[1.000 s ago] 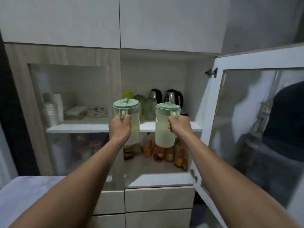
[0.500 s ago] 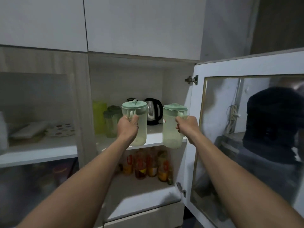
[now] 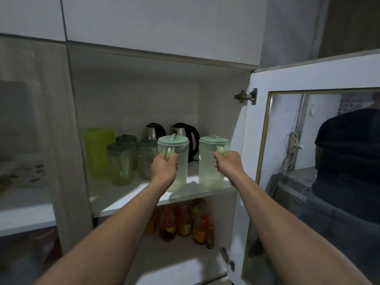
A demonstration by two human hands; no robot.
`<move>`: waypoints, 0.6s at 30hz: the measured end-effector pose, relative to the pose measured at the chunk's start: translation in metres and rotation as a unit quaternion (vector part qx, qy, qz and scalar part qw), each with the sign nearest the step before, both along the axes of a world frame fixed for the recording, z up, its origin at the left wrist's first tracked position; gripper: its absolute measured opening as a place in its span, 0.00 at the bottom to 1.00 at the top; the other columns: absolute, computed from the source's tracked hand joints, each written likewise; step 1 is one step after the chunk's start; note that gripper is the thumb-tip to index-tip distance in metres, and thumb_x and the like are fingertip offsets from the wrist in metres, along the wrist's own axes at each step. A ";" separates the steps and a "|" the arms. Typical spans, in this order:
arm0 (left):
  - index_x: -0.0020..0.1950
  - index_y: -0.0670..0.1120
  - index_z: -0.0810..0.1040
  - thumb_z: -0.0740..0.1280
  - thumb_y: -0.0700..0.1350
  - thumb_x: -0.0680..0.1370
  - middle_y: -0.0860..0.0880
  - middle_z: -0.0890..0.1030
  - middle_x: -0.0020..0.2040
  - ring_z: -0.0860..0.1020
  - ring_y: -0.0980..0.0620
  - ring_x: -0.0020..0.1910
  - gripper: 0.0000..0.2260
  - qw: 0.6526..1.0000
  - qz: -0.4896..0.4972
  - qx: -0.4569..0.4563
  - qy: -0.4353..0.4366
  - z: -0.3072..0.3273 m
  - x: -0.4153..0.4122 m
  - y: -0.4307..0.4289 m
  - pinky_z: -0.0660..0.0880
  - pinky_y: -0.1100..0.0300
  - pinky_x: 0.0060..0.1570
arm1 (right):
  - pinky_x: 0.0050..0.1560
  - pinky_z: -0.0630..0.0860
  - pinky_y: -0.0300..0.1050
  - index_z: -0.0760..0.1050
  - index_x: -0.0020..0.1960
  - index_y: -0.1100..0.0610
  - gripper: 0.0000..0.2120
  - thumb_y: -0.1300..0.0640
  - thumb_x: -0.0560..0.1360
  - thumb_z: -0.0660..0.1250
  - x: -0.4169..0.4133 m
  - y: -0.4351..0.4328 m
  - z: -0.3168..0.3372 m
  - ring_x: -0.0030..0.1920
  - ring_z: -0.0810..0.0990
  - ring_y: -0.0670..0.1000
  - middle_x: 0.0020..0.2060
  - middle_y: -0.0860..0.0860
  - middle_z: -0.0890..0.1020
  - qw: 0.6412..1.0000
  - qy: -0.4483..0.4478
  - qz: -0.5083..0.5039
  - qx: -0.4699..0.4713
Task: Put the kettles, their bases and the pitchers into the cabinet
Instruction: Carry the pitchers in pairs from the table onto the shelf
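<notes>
My left hand (image 3: 164, 169) and right hand (image 3: 227, 166) each clamp a mint-lidded translucent plastic pitcher's handle (image 3: 176, 161) (image 3: 211, 161); I'd lower both flat onto the white shelf's (image 3: 131, 194) near edge, then slide them in.

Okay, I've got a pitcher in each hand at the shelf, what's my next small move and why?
Probably lower both and let go. The left hand and right hand grip the left pitcher and right pitcher over the shelf front, ahead of the kettles, with bare space beneath.

One head-worn camera looks forward, close up, into the open cabinet (image 3: 218, 112).
</notes>
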State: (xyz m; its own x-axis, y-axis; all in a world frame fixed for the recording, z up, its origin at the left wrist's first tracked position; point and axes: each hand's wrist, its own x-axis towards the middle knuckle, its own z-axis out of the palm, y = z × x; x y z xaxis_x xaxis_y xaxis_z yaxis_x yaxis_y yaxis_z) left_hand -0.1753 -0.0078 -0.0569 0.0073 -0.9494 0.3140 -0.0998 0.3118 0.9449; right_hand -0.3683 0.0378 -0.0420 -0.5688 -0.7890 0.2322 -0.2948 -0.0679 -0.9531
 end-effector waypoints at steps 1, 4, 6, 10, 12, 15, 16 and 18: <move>0.48 0.43 0.78 0.62 0.52 0.80 0.46 0.80 0.38 0.77 0.48 0.36 0.13 1.000 0.005 0.003 -0.001 -0.003 -0.007 -0.011 0.73 0.53 0.39 | 0.35 0.69 0.47 0.72 0.33 0.56 0.11 0.58 0.74 0.66 -0.004 -0.014 -0.003 0.29 0.75 0.52 0.28 0.53 0.78 1.000 0.002 0.005 -0.001; 0.47 0.41 0.77 0.62 0.50 0.80 0.46 0.79 0.36 0.76 0.47 0.35 0.13 0.999 0.025 0.020 -0.012 -0.013 -0.030 -0.046 0.71 0.56 0.36 | 0.37 0.72 0.48 0.75 0.36 0.56 0.09 0.58 0.75 0.66 -0.020 -0.055 -0.011 0.31 0.78 0.51 0.30 0.52 0.79 1.000 -0.007 0.021 0.007; 0.47 0.41 0.77 0.61 0.49 0.81 0.45 0.78 0.36 0.75 0.46 0.36 0.12 0.999 0.037 0.034 -0.015 -0.017 -0.045 -0.070 0.69 0.56 0.36 | 0.38 0.73 0.49 0.77 0.38 0.57 0.08 0.57 0.75 0.66 -0.031 -0.085 -0.019 0.32 0.79 0.52 0.30 0.52 0.79 0.999 -0.016 0.031 0.013; 0.50 0.41 0.77 0.63 0.52 0.81 0.42 0.81 0.42 0.79 0.41 0.42 0.14 0.996 0.065 0.046 -0.029 -0.027 -0.073 -0.119 0.74 0.52 0.41 | 0.42 0.77 0.50 0.80 0.48 0.60 0.14 0.50 0.72 0.67 -0.050 -0.138 -0.030 0.39 0.82 0.56 0.37 0.54 0.82 0.999 -0.013 0.032 0.029; 0.50 0.41 0.78 0.65 0.53 0.80 0.39 0.82 0.44 0.81 0.38 0.46 0.15 0.995 0.080 0.051 -0.036 -0.035 -0.088 -0.147 0.76 0.49 0.45 | 0.43 0.79 0.51 0.82 0.47 0.62 0.11 0.54 0.75 0.68 -0.061 -0.166 -0.035 0.39 0.83 0.57 0.37 0.55 0.83 0.999 -0.011 0.031 0.023; 0.49 0.39 0.79 0.65 0.52 0.79 0.39 0.83 0.44 0.81 0.37 0.47 0.15 0.993 0.093 0.061 -0.049 -0.042 -0.101 -0.173 0.76 0.50 0.45 | 0.46 0.82 0.54 0.82 0.45 0.61 0.10 0.55 0.75 0.69 -0.072 -0.194 -0.044 0.42 0.85 0.59 0.38 0.57 0.84 0.999 -0.011 0.023 0.028; 0.47 0.39 0.78 0.65 0.51 0.79 0.40 0.82 0.43 0.81 0.37 0.47 0.15 0.992 0.094 0.064 -0.051 -0.044 -0.104 -0.181 0.74 0.51 0.43 | 0.46 0.81 0.53 0.81 0.44 0.60 0.09 0.55 0.75 0.69 -0.074 -0.202 -0.047 0.42 0.86 0.59 0.39 0.57 0.85 0.999 -0.009 0.024 0.031; 0.44 0.40 0.78 0.65 0.50 0.79 0.39 0.82 0.42 0.80 0.36 0.47 0.14 0.991 0.096 0.071 -0.055 -0.049 -0.108 -0.197 0.73 0.52 0.42 | 0.42 0.79 0.49 0.81 0.41 0.58 0.07 0.56 0.75 0.69 -0.080 -0.219 -0.054 0.41 0.85 0.58 0.37 0.57 0.84 0.999 -0.009 0.026 0.039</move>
State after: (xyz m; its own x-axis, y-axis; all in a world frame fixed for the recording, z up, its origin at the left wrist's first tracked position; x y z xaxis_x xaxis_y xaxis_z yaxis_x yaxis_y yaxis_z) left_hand -0.2838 -0.2045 -0.1060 0.1655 -0.9684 0.1868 -0.2489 0.1423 0.9580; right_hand -0.4482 -0.1816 -0.0957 -0.5296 -0.8331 0.1596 -0.2758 -0.0088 -0.9612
